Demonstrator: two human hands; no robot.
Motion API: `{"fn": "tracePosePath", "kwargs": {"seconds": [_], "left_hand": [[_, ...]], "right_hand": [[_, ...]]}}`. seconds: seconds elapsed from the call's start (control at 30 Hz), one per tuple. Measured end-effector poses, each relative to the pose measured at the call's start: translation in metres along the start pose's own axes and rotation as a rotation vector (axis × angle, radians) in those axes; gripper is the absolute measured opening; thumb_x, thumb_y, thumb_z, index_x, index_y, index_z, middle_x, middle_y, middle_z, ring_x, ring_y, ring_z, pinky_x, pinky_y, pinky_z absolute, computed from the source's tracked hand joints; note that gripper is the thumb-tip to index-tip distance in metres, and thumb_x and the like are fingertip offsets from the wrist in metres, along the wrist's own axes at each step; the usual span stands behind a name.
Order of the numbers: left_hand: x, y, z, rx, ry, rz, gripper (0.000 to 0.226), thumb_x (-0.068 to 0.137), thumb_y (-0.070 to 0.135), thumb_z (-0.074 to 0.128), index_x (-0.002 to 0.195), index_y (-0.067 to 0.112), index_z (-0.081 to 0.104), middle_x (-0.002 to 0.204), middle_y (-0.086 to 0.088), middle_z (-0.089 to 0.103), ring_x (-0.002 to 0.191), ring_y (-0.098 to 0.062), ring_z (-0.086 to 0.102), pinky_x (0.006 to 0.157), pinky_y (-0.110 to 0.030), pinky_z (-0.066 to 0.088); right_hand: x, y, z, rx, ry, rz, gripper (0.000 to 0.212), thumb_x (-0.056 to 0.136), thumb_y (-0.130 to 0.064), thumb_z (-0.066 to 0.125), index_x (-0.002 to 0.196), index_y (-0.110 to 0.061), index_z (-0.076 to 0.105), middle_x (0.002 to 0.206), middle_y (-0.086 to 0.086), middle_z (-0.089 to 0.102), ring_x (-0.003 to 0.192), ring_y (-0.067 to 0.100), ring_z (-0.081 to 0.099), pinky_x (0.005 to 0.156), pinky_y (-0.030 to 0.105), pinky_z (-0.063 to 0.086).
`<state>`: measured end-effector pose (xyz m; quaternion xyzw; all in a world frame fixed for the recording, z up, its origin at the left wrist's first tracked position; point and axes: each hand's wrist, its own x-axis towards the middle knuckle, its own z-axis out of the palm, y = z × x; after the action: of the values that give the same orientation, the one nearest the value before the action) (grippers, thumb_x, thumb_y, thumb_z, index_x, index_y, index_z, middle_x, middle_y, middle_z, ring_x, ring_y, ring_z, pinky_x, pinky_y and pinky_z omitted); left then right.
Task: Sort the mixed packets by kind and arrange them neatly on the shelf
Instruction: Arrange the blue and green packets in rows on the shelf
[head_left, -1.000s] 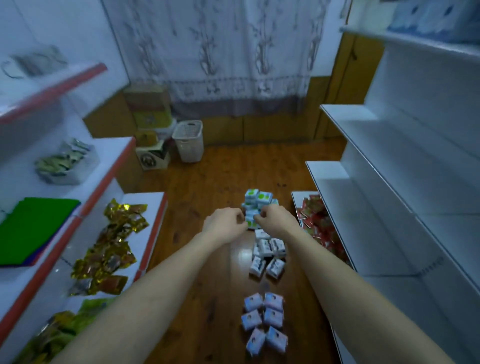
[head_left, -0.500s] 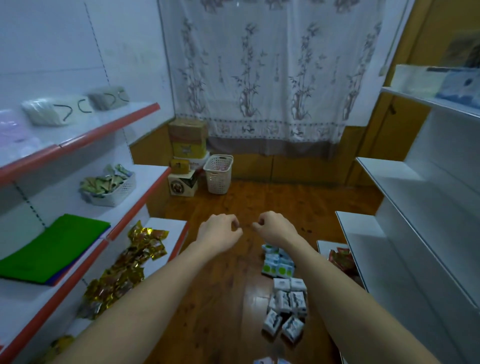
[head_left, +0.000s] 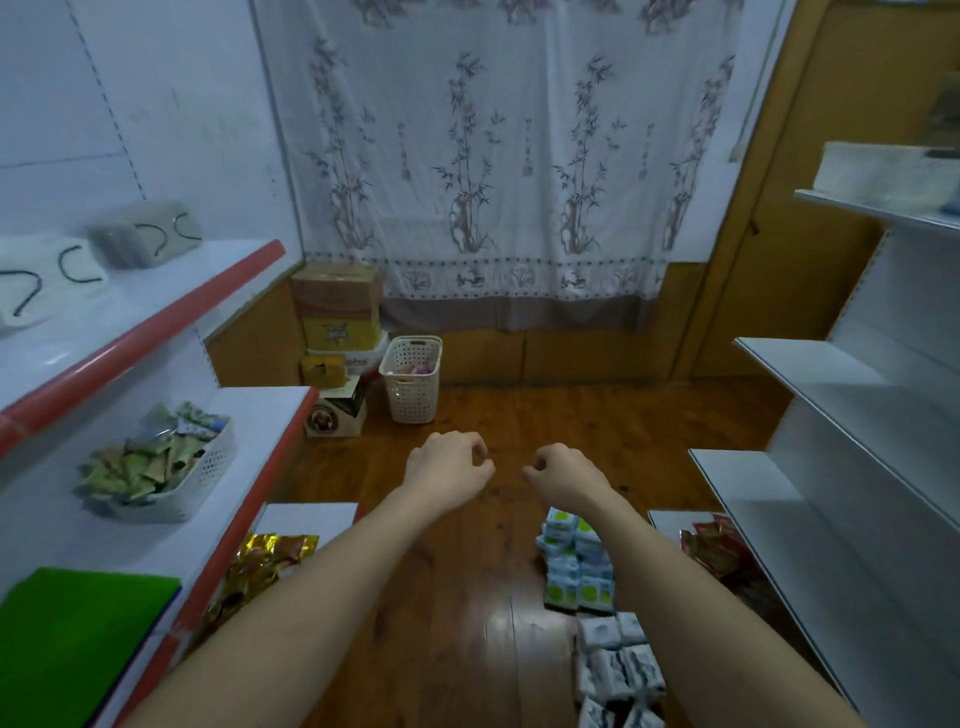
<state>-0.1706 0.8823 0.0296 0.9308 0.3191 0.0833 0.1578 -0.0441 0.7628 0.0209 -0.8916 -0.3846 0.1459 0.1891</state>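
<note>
Two bare forearms are held out over the brown wooden plank floor (head_left: 457, 597). The left hand (head_left: 447, 470) and the right hand (head_left: 563, 475) are seen side by side, apart, fingers loosely curled, with nothing held. On the floor, below the right hand, a stack of white packets with green circles (head_left: 574, 569) is seen; nearer the camera than this stack, white packets with dark print (head_left: 618, 670) are laid. Right of the stack, red foil packets (head_left: 714, 548) are piled on the lowest white metal shelf (head_left: 753, 483). Left of the stack, across the floor, gold foil packets (head_left: 265, 558) are heaped.
</note>
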Motion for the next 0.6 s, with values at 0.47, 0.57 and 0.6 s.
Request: {"fn": "tracePosePath", "kwargs": {"seconds": [0.47, 0.57, 0.6], "left_hand": [[0.238, 0.001, 0.037, -0.01, -0.125, 0.128, 0.034, 0.09, 0.052, 0.049, 0.116, 0.033, 0.061, 0.116, 0.005, 0.064, 0.108, -0.019, 0.057, 0.087, -0.042, 0.054], [0.287, 0.002, 0.043, 0.015, -0.149, 0.135, 0.035, 0.091, 0.051, 0.049, 0.119, 0.033, 0.06, 0.119, 0.005, 0.063, 0.11, -0.019, 0.055, 0.09, -0.042, 0.052], [0.305, 0.003, 0.044, 0.008, -0.14, 0.142, 0.035, 0.092, 0.051, 0.048, 0.12, 0.033, 0.06, 0.12, 0.005, 0.063, 0.111, -0.019, 0.054, 0.09, -0.042, 0.052]], "right_hand": [[0.219, 0.044, -0.016, 0.041, -0.012, 0.158, 0.025, 0.097, -0.038, 0.052, 0.104, -0.017, 0.064, 0.093, 0.0, 0.065, 0.082, 0.019, 0.063, 0.065, 0.031, 0.049], [0.266, 0.053, -0.018, 0.071, -0.015, 0.164, 0.026, 0.098, -0.038, 0.052, 0.107, -0.017, 0.064, 0.091, -0.001, 0.063, 0.08, 0.017, 0.062, 0.064, 0.028, 0.047], [0.28, 0.056, -0.02, 0.084, 0.0, 0.166, 0.025, 0.098, -0.038, 0.052, 0.106, -0.018, 0.065, 0.091, -0.002, 0.064, 0.079, 0.016, 0.062, 0.063, 0.028, 0.049]]}}
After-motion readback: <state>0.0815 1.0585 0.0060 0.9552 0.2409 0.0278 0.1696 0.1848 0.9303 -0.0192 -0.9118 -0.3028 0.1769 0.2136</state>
